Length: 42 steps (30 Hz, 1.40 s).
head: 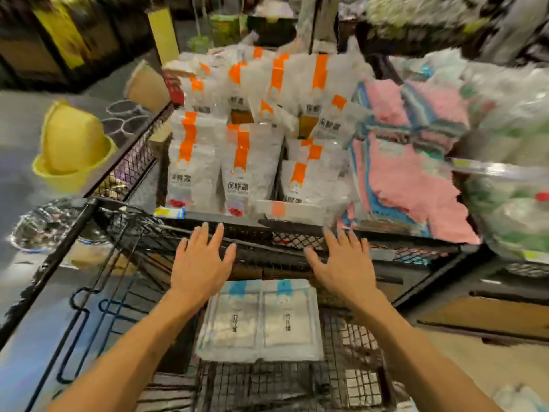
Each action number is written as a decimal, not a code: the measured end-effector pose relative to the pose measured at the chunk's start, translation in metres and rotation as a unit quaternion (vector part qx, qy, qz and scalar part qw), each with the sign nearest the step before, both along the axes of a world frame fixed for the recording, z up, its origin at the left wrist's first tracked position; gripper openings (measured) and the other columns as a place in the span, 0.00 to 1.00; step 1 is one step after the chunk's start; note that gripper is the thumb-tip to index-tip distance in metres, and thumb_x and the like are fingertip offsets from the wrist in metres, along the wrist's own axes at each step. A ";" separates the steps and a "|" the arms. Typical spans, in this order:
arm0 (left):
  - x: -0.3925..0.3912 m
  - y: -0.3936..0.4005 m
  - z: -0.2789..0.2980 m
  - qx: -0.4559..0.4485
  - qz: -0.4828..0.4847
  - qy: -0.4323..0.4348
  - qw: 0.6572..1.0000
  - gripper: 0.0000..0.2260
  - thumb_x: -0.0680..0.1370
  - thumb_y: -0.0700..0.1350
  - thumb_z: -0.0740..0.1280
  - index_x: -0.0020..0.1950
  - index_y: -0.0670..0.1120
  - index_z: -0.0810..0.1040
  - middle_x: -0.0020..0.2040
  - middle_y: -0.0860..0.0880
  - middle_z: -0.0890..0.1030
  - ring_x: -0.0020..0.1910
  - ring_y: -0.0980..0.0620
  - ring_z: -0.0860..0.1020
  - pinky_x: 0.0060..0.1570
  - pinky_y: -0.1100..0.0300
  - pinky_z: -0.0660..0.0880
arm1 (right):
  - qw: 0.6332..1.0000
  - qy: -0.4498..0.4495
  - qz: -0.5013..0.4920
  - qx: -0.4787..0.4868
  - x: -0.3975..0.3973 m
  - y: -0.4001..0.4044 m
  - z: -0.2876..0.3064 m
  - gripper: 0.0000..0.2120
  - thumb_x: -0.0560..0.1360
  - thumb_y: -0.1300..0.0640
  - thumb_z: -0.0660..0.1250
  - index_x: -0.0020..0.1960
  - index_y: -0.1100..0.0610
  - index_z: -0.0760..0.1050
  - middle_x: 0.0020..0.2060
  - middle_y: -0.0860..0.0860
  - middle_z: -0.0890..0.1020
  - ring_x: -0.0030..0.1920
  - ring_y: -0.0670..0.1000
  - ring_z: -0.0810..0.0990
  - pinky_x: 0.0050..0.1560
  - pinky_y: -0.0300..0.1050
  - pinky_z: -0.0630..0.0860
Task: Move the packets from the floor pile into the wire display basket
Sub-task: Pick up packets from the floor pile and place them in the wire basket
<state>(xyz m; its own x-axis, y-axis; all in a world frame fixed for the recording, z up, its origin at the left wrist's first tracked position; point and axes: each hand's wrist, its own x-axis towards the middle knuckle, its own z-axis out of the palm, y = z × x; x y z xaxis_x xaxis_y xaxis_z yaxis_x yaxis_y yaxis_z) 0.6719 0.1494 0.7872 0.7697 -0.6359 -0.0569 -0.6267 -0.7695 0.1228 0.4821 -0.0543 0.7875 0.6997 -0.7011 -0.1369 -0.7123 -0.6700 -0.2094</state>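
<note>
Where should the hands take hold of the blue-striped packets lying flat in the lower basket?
Probably by the two side edges, coming straight down from above. The blue-striped packets lie flat, side by side as one wide slab on the wire basket, with bare mesh showing to the right. The left hand and right hand hover open above, already spaced about that width.

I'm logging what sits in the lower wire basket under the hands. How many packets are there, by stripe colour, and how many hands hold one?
Blue-striped packets lying flat in the lower basket: 2
Orange-striped packets in that basket: 0
Hands holding a packet: 0; the left hand and right hand are spread open above it
Total packets there: 2
</note>
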 end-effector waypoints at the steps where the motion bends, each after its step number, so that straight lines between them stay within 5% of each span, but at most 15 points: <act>1: -0.004 -0.004 0.015 -0.008 -0.012 0.005 1.000 0.30 0.84 0.63 0.49 0.84 0.51 0.55 0.83 0.45 0.57 0.82 0.46 0.55 0.79 0.46 0.55 | 1.000 -0.006 -0.009 -0.001 -0.009 0.000 0.016 0.37 0.81 0.29 0.48 0.84 0.47 0.52 0.83 0.53 0.55 0.83 0.57 0.50 0.82 0.60 0.45; 9: -0.033 -0.046 0.083 -0.060 -0.157 0.011 0.986 0.29 0.84 0.63 0.49 0.83 0.52 0.55 0.83 0.44 0.57 0.82 0.43 0.56 0.79 0.43 0.55 | 0.989 -0.030 -0.134 -0.048 -0.087 0.020 0.101 0.39 0.80 0.28 0.49 0.83 0.50 0.55 0.83 0.53 0.57 0.82 0.57 0.53 0.81 0.61 0.47; 13: -0.059 -0.069 0.098 -0.074 -0.253 0.036 0.964 0.29 0.84 0.63 0.49 0.83 0.54 0.53 0.84 0.46 0.53 0.82 0.45 0.53 0.80 0.43 0.52 | 0.971 -0.045 -0.226 -0.060 -0.135 0.044 0.126 0.39 0.80 0.28 0.51 0.84 0.48 0.52 0.83 0.53 0.55 0.83 0.57 0.52 0.81 0.60 0.47; 16: -0.095 -0.082 0.099 -0.096 -0.347 0.025 0.933 0.28 0.84 0.62 0.53 0.82 0.53 0.59 0.82 0.45 0.60 0.81 0.43 0.58 0.78 0.42 0.56 | 0.944 -0.041 -0.322 -0.060 -0.183 0.074 0.136 0.40 0.79 0.27 0.51 0.84 0.48 0.54 0.83 0.53 0.55 0.83 0.56 0.52 0.81 0.59 0.47; 20: -0.152 -0.102 0.095 -0.099 -0.457 0.029 0.883 0.30 0.83 0.64 0.50 0.80 0.50 0.65 0.80 0.44 0.64 0.80 0.41 0.59 0.78 0.40 0.55 | 0.899 -0.046 -0.431 -0.068 -0.256 0.123 0.141 0.41 0.78 0.25 0.50 0.83 0.47 0.54 0.83 0.52 0.56 0.82 0.56 0.54 0.81 0.59 0.51; 26: -0.259 -0.109 0.102 -0.084 -0.570 0.060 0.815 0.31 0.83 0.65 0.47 0.84 0.51 0.55 0.83 0.45 0.56 0.82 0.45 0.55 0.79 0.44 0.54 | 0.827 -0.019 -0.552 -0.102 -0.350 0.202 0.139 0.38 0.80 0.29 0.53 0.82 0.50 0.58 0.80 0.52 0.62 0.80 0.56 0.59 0.78 0.56 0.55; 31: -0.344 -0.110 0.097 -0.073 -0.641 0.066 0.761 0.30 0.84 0.63 0.49 0.83 0.50 0.56 0.83 0.44 0.57 0.82 0.45 0.55 0.78 0.41 0.56 | 0.772 -0.018 -0.631 -0.080 -0.421 0.247 0.123 0.41 0.79 0.27 0.50 0.83 0.50 0.54 0.83 0.52 0.58 0.82 0.56 0.56 0.80 0.57 0.53; 42: -0.504 -0.101 0.048 -0.019 -0.689 0.076 0.721 0.30 0.84 0.62 0.48 0.83 0.50 0.54 0.83 0.44 0.58 0.82 0.46 0.55 0.79 0.44 0.54 | 0.695 -0.024 -0.717 -0.050 -0.569 0.304 0.073 0.41 0.79 0.27 0.52 0.84 0.49 0.54 0.83 0.52 0.57 0.82 0.56 0.54 0.82 0.58 0.51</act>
